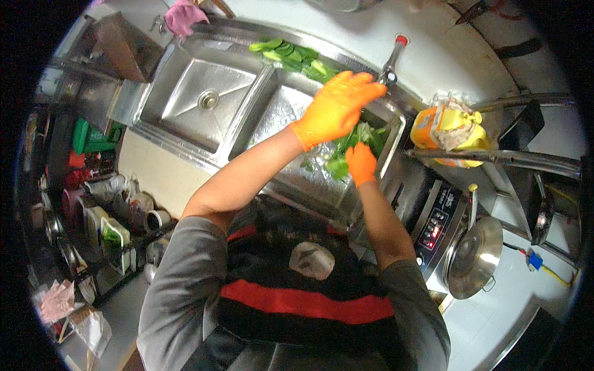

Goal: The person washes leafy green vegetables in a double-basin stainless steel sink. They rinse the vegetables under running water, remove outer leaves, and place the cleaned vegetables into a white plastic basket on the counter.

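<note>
My left hand (338, 109), in an orange glove, reaches across the right basin (278, 109) of a steel double sink. Its fingertips are beside the base of the faucet (390, 67); whether they grip anything is hidden. Low in the same basin, my right hand (361, 162), also gloved in orange, has its fingers curled on a bunch of leafy greens (366, 133). More leaves lie around that hand on the wet basin floor. Along the sink's back ledge rests a row of leafy greens (287, 54), partly covered by my left hand.
The left basin (185, 118) has a round drain (208, 99). Yellow jugs (464, 125) stand right of the sink, behind a metal rail (506, 157). A lit control panel (434, 225) and a steel pot (475, 257) are at lower right. A pink cloth (184, 17) hangs at the back left.
</note>
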Demonstrator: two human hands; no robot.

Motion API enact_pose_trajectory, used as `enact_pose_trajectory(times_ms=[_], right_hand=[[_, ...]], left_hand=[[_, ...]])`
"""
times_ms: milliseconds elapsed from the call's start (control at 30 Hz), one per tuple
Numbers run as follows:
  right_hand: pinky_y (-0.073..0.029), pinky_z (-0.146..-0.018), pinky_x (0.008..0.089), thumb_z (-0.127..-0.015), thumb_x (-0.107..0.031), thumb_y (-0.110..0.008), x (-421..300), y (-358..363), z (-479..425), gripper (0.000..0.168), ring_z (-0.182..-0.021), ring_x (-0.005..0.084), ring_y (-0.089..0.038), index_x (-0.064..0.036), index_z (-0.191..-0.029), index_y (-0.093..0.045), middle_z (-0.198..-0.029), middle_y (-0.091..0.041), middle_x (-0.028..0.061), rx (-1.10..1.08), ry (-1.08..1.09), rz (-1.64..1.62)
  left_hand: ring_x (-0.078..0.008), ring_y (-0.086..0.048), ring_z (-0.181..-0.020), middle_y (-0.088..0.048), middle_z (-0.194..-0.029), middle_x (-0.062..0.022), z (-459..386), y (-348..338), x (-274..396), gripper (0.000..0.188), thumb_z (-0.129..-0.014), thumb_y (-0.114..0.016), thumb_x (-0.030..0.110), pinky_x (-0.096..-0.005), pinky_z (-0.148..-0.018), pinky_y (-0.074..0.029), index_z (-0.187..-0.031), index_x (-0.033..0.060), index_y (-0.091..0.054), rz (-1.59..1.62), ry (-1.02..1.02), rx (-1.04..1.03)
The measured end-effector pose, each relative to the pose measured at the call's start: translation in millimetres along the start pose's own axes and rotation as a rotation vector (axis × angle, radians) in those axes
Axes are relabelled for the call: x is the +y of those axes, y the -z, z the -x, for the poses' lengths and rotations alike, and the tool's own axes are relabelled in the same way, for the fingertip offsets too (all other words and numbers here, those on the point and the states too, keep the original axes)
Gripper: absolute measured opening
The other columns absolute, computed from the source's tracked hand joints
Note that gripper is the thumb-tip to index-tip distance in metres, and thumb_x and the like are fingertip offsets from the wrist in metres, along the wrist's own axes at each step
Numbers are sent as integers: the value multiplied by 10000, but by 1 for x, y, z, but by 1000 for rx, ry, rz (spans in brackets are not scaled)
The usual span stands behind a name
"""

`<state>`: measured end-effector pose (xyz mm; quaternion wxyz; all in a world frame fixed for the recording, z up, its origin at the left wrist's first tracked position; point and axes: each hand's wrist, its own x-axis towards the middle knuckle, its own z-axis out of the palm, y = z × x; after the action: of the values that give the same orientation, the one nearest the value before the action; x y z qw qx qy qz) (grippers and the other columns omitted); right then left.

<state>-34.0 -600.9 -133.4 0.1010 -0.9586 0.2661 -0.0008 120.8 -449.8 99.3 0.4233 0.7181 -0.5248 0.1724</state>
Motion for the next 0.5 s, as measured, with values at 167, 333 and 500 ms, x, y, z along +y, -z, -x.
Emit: enact_pose_trajectory(times_ms=[167, 333, 500], right_hand=[[-519, -733, 529, -914, -354, -608, -72, 65, -9, 310, -869, 431, -641, -47, -949, -625, -935, -643, 209, 293, 132, -395], [-504, -765, 505, -926, -341, -611, -17, 18, -11, 312, -916, 430, -624, -36, -991, -617, -968, -637, 210, 44, -27, -147], [-474, -846, 458, -938, -279, -623, -84, 44, 30, 278, -1003, 397, -600, -31, -1063, -608, -1069, -623, 198, 330, 62, -375]], left_hand=[[-196, -653, -988, -695, -1048, -98, 139, 9, 4, 230, -977, -525, 87, -319, -908, -498, -1152, 18, -656, 515, 748, -63], [-186, -662, -951, -697, -1037, -99, 227, -2, 17, 251, -990, -588, 174, -329, -873, -539, -1165, 4, -645, 993, 965, -408], [-227, -681, -994, -682, -1184, -141, 229, 18, 48, 465, -993, -595, 367, -363, -903, -538, -1265, -11, -598, 1519, 1428, -280]])
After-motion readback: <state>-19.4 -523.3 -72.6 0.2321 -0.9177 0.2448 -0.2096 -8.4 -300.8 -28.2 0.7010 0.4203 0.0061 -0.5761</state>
